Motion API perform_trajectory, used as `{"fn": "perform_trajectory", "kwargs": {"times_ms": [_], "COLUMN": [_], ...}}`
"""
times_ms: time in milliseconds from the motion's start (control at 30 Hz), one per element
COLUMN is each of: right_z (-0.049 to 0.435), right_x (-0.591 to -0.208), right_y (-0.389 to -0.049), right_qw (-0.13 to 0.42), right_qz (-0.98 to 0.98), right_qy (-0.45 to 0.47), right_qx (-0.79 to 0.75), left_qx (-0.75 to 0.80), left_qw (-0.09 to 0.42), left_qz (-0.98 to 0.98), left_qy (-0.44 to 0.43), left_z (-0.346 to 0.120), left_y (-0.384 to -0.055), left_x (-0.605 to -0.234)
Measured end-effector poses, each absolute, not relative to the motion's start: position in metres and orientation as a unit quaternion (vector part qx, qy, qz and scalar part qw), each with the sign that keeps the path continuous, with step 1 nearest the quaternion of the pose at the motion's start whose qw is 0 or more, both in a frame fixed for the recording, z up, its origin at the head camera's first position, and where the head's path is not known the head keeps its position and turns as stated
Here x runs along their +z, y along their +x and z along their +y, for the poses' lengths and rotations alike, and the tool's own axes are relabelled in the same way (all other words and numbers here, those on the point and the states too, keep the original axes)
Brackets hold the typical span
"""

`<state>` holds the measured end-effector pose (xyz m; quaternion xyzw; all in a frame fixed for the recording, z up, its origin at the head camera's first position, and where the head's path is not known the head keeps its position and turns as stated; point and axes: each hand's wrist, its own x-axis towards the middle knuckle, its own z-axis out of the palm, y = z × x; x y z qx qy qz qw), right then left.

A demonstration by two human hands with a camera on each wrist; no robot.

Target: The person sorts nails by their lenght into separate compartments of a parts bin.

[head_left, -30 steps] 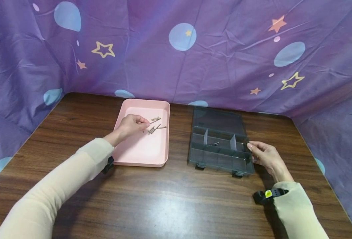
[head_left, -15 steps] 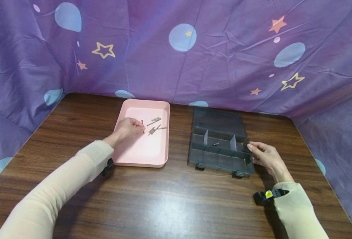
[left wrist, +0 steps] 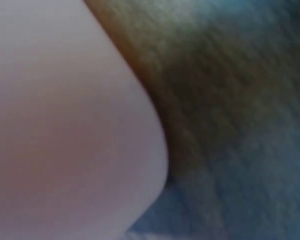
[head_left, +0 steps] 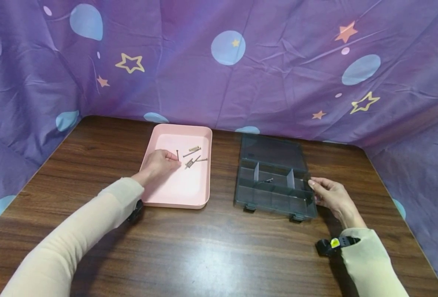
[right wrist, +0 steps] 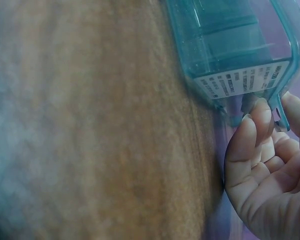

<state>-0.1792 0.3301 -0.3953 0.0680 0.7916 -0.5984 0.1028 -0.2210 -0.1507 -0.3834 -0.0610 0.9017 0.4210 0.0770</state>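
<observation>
My left hand (head_left: 159,164) is inside the pink tray (head_left: 181,194), its thumb and fingers pinching the lower end of a long thin screw (head_left: 178,154). More metal screws (head_left: 192,152) lie loose just right of those fingertips. My right hand (head_left: 332,196) grips the right edge of a dark translucent compartment box (head_left: 274,198), thumb on top and fingers against the side. That box lies with its lid (head_left: 272,148) folded back. A small dark screw (head_left: 267,180) sits in its middle upper compartment. In the right wrist view, the fingers (right wrist: 242,137) are curled at the box's labelled end (right wrist: 245,80).
The brown wooden table (head_left: 211,247) bears the tray at left and the box at right. Two latches (head_left: 297,217) project from the box's front edge. A purple patterned cloth (head_left: 189,82) hangs behind. The left wrist view shows only the blurred tray corner (left wrist: 90,125) and table.
My left hand has drawn back slightly left and toward me, away from the screw pile, and closed on a separate screw. My right hand and the box have stayed in place.
</observation>
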Motion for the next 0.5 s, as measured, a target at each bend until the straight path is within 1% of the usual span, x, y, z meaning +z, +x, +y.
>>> {"fn": "perform_trajectory", "kwargs": {"times_ms": [500], "right_z": [0.3291], "right_x": [-0.3958], "right_y": [-0.1800], "right_qw": [0.100], "right_qz": [0.806], "right_qy": [0.071], "right_qx": [-0.579], "left_qx": [0.394], "left_qw": [0.062], "left_qz": [0.914], "left_qy": [-0.075], "left_z": [-0.1487], "left_y": [-0.2227], "left_x": [-0.3913]}}
